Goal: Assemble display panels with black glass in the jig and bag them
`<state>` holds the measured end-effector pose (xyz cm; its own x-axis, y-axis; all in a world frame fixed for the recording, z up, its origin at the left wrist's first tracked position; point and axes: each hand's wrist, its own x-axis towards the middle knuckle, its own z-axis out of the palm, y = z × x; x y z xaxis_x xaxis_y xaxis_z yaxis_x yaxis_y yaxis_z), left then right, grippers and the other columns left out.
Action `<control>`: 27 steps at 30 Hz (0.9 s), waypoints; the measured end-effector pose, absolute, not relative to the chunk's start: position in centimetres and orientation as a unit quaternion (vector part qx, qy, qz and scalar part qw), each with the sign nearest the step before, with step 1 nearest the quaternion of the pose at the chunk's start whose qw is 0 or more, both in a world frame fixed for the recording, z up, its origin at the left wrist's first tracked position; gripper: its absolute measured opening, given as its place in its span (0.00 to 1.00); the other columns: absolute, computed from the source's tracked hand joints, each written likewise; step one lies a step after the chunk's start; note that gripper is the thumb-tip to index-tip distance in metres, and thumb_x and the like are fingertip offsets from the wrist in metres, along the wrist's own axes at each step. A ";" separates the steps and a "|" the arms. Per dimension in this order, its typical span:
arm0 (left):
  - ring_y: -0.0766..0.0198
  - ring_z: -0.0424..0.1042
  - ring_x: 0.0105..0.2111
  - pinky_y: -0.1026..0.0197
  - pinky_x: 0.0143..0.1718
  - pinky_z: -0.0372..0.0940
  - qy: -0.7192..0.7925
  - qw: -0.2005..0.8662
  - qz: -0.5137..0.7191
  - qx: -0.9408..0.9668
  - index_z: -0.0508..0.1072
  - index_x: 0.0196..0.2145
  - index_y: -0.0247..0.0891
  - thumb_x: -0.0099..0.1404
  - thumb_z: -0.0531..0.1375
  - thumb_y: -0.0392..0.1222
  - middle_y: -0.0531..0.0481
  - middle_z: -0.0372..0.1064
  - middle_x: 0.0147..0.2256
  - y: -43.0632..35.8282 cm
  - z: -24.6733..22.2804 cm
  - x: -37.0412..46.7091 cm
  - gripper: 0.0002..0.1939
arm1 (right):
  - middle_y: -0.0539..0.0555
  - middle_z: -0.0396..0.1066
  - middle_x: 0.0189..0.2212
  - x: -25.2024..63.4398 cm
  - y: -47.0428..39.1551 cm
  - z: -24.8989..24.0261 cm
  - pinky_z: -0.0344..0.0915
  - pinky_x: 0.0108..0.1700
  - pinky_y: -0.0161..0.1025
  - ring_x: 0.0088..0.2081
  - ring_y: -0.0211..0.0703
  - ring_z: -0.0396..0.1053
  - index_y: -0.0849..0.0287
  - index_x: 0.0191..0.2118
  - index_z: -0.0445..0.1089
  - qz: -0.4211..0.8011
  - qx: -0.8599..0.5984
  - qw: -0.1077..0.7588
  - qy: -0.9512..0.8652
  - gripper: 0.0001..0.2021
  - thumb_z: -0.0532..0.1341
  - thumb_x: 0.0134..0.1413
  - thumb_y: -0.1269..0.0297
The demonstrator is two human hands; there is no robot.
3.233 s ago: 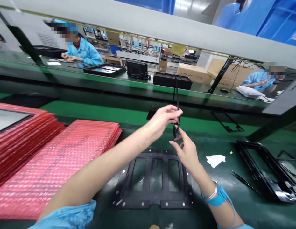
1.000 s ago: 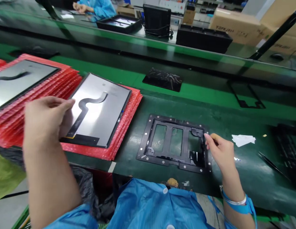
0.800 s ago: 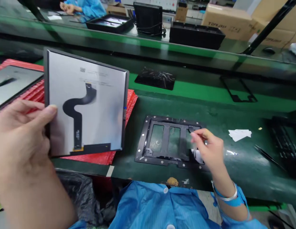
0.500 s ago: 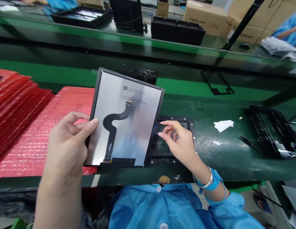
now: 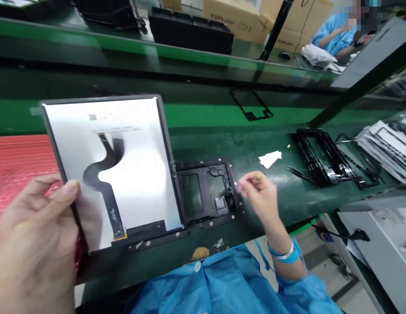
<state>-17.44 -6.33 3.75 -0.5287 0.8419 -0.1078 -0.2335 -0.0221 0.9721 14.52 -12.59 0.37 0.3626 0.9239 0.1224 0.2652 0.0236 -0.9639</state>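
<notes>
My left hand (image 5: 42, 218) grips the left edge of a display panel (image 5: 140, 174), thumb on its silvery back. The panel is raised and faces me, with a curved black ribbon cable (image 5: 104, 187) running down it. Behind and to the right of the panel, a black frame fixture (image 5: 206, 192) lies on the green bench, partly hidden by the panel. Just right of the fixture is my right hand (image 5: 260, 192), thumb and fingertips pressed together and slightly blurred; anything between them is too small to make out.
White paper pieces (image 5: 270, 159) and tweezers (image 5: 300, 173) lie right of the fixture. Farther right are stacked black frames (image 5: 324, 159) and a pile of sheets (image 5: 386, 150). Red bubble wrap (image 5: 22, 157) is at left. A thin black frame (image 5: 252, 104) and a person (image 5: 337, 35) are farther back.
The view has shifted to the right. The panel has come closer and turned more upright in my left hand. My right hand has moved off the fixture to its right side, its fingertips closing together.
</notes>
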 end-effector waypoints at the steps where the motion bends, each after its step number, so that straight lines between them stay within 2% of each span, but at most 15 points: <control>1: 0.78 0.68 0.23 0.82 0.29 0.67 0.550 0.431 0.659 0.281 0.75 0.32 0.37 0.40 0.63 0.25 0.61 0.71 0.25 -6.3 3.5 -17.5 0.19 | 0.47 0.70 0.20 16.5 -13.1 -0.2 0.63 0.25 0.36 0.21 0.37 0.64 0.55 0.28 0.70 0.281 -0.680 0.512 -0.443 0.12 0.62 0.50 0.52; 4: 0.73 0.70 0.23 0.79 0.27 0.70 0.532 0.520 0.602 0.289 0.78 0.37 0.37 0.40 0.61 0.22 0.59 0.75 0.26 -6.6 4.2 -16.5 0.24 | 0.51 0.71 0.21 21.5 -14.1 -1.9 0.65 0.31 0.40 0.26 0.42 0.67 0.55 0.26 0.68 0.215 -0.777 0.448 -0.386 0.15 0.63 0.47 0.49; 7: 0.70 0.73 0.24 0.75 0.29 0.73 0.548 0.545 0.579 0.260 0.78 0.36 0.37 0.40 0.62 0.22 0.56 0.77 0.29 -7.1 5.5 -14.6 0.23 | 0.53 0.71 0.22 23.7 -14.5 -3.2 0.62 0.33 0.42 0.27 0.43 0.66 0.57 0.25 0.69 0.180 -0.815 0.403 -0.376 0.14 0.64 0.46 0.50; 10: 0.70 0.74 0.25 0.75 0.32 0.73 0.550 0.563 0.567 0.243 0.77 0.38 0.37 0.43 0.64 0.24 0.53 0.78 0.31 -7.3 5.8 -13.3 0.23 | 0.53 0.71 0.23 24.0 -14.5 -4.0 0.60 0.35 0.42 0.27 0.43 0.64 0.57 0.27 0.71 0.144 -0.844 0.358 -0.374 0.15 0.64 0.47 0.49; 13: 0.69 0.75 0.26 0.73 0.33 0.74 0.528 0.597 0.547 0.256 0.77 0.43 0.36 0.44 0.67 0.27 0.52 0.80 0.34 -7.6 5.4 -12.9 0.25 | 0.53 0.71 0.25 23.8 -14.5 -4.2 0.58 0.34 0.41 0.28 0.44 0.63 0.59 0.33 0.73 0.107 -0.863 0.324 -0.371 0.19 0.63 0.47 0.46; 16: 0.66 0.77 0.29 0.70 0.35 0.75 0.490 0.636 0.534 0.267 0.77 0.46 0.36 0.45 0.71 0.30 0.51 0.80 0.38 -8.0 4.9 -12.8 0.28 | 0.54 0.73 0.31 22.6 -14.8 -3.1 0.59 0.34 0.41 0.30 0.44 0.64 0.60 0.45 0.73 0.013 -0.857 0.323 -0.402 0.24 0.62 0.50 0.45; 18: 0.66 0.77 0.30 0.70 0.34 0.74 0.467 0.660 0.524 0.270 0.77 0.46 0.37 0.46 0.72 0.32 0.50 0.80 0.38 -8.3 4.5 -12.5 0.27 | 0.56 0.75 0.35 20.6 -15.1 -1.5 0.62 0.34 0.41 0.32 0.44 0.67 0.59 0.49 0.72 -0.061 -0.785 0.374 -0.490 0.21 0.62 0.55 0.50; 20: 0.65 0.78 0.30 0.70 0.31 0.73 0.450 0.678 0.512 0.276 0.76 0.47 0.36 0.46 0.73 0.34 0.50 0.80 0.38 -8.4 4.2 -12.1 0.28 | 0.57 0.77 0.39 17.7 -15.2 0.4 0.67 0.38 0.42 0.37 0.45 0.72 0.57 0.51 0.71 -0.081 -0.633 0.428 -0.640 0.17 0.64 0.57 0.58; 23: 0.62 0.78 0.33 0.68 0.30 0.71 0.436 0.686 0.504 0.292 0.75 0.49 0.35 0.46 0.72 0.35 0.48 0.79 0.39 -8.5 3.9 -11.4 0.30 | 0.58 0.78 0.45 12.9 -14.7 2.6 0.71 0.47 0.44 0.49 0.47 0.74 0.57 0.54 0.70 -0.045 -0.390 0.360 -0.847 0.18 0.63 0.57 0.68; 27: 0.60 0.78 0.36 0.66 0.29 0.70 0.416 0.686 0.499 0.328 0.72 0.52 0.33 0.54 0.70 0.41 0.43 0.78 0.44 -9.1 4.2 -11.0 0.28 | 0.58 0.80 0.44 9.6 -13.0 3.2 0.73 0.44 0.39 0.48 0.45 0.76 0.61 0.50 0.73 -0.111 -0.309 0.378 -0.866 0.15 0.62 0.57 0.76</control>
